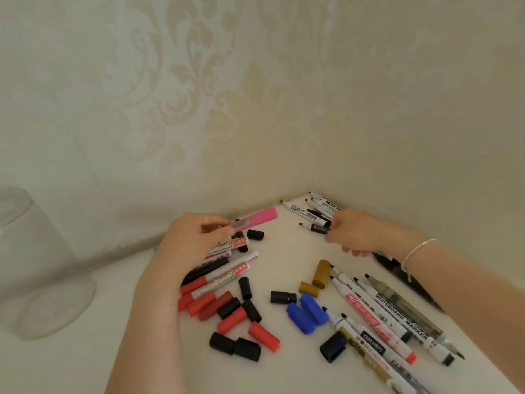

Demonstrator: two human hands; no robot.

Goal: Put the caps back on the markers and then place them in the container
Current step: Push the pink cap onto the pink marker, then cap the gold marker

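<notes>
A: Left hand?
B: Raised over the red marker pile, forearm coming in from bottom centre. Fingers curled, pinching the pink marker; capped end points right and away, toward the wall.

A: Right hand?
B: Reaching to the far corner, forearm in from the right edge, bracelet on the wrist. Fingertips closed on a black marker, bare tip pointing left. More uncapped ones just behind it.

A: Caps?
B: Loose on the table: black, red, blue caps, gold caps. Uncapped markers fanned out at right.

A: Container?
B: Clear jar, far left, well apart from both hands. Contents: cannot tell.
</notes>
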